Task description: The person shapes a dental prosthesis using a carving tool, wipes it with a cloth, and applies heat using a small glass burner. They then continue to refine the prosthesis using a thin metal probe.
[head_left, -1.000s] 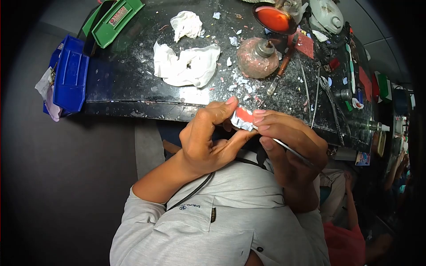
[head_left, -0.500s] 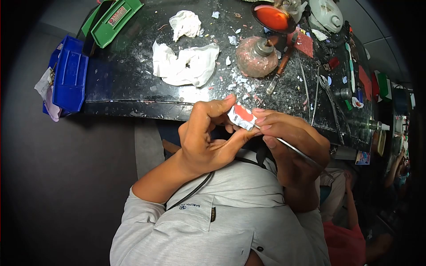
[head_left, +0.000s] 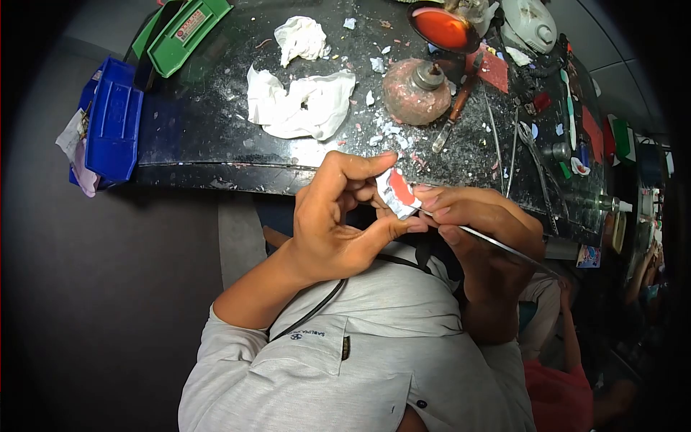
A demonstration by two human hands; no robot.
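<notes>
My left hand (head_left: 335, 216) is closed round a small white plaster model (head_left: 391, 201), thumb below and index finger above. A patch of red wax (head_left: 402, 189) covers part of its upper face. In my right hand (head_left: 489, 223) is a thin metal carving tool (head_left: 504, 247), gripped like a pen. The tool's tip meets the model's lower right edge, though my fingertips partly hide it. Both hands are just off the front edge of the black table (head_left: 216, 155).
A stained round spirit lamp (head_left: 410, 97) stands beyond my hands, beside a wooden-handled wax knife (head_left: 455, 114). Crumpled white tissue (head_left: 306, 108), a dish of red wax (head_left: 440, 29) and metal instruments (head_left: 533, 147) lie around it. Blue bins (head_left: 115, 122) hang at left; another person (head_left: 558, 389) sits at right.
The plaster model has turned in my left hand, so its red face is tilted more to the right. My right hand and the tool have shifted slightly right and down.
</notes>
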